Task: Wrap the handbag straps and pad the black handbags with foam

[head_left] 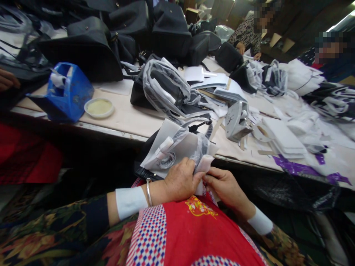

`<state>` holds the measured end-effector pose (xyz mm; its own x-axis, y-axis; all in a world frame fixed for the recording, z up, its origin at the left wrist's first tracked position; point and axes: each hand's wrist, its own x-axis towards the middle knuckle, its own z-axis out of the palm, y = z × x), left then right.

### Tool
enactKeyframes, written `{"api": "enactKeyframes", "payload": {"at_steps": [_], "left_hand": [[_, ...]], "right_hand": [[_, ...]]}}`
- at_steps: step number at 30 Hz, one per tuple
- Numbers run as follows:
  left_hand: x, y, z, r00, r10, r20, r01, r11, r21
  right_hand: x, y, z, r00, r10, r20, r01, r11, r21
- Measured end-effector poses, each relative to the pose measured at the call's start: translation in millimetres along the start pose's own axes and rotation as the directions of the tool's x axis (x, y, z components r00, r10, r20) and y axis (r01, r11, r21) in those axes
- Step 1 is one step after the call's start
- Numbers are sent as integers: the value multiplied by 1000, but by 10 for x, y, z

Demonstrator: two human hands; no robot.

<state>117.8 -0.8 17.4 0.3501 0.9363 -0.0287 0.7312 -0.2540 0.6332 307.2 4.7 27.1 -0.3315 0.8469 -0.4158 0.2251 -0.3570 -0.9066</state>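
A black handbag (151,147) leans against the table edge over my lap, with a thin white sheet (158,135) lying across its front. Part of its strap (203,144) is wrapped in clear plastic, and a coiled bundle in clear plastic (166,159) rests on the sheet. My left hand (181,179) is closed on a strip of white wrapping foam (204,163) at the bag's right side. Beside it, my right hand (227,184) pinches the lower edge of the same foam. What lies inside the foam is hidden.
On the table stand a blue tape dispenser (70,92), a shallow dish of pale yellow material (99,108), another plastic-wrapped handbag (163,88) and a grey tape dispenser (238,122). White card stacks (284,138) lie right. Black bags (85,48) fill the back. Other people work nearby.
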Motion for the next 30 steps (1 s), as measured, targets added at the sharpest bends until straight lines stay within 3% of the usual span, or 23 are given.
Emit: {"api": "enactKeyframes", "payload": {"at_steps": [5, 10, 13, 17, 23, 30], "left_hand": [[-4, 35, -49, 999, -13, 35, 12, 1000, 14], [0, 33, -46, 1000, 6, 28, -6, 1000, 1], [0, 27, -49, 999, 7, 36, -8, 1000, 9], [-5, 25, -60, 998, 14, 64, -17, 999, 41], [-2, 26, -70, 994, 25, 106, -31, 998, 52], [-4, 14, -38, 992, 9, 125, -1, 998, -65]], "right_hand": [[62, -75, -89, 997, 52, 49, -48, 996, -79], [146, -26, -72, 996, -85, -41, 83, 995, -56], [135, 10, -12, 998, -46, 47, 39, 989, 140], [76, -20, 83, 988, 0, 152, -65, 906, 418], [26, -86, 279, 989, 151, -13, -119, 826, 550], [-47, -137, 394, 984, 148, -101, -59, 798, 599]]}}
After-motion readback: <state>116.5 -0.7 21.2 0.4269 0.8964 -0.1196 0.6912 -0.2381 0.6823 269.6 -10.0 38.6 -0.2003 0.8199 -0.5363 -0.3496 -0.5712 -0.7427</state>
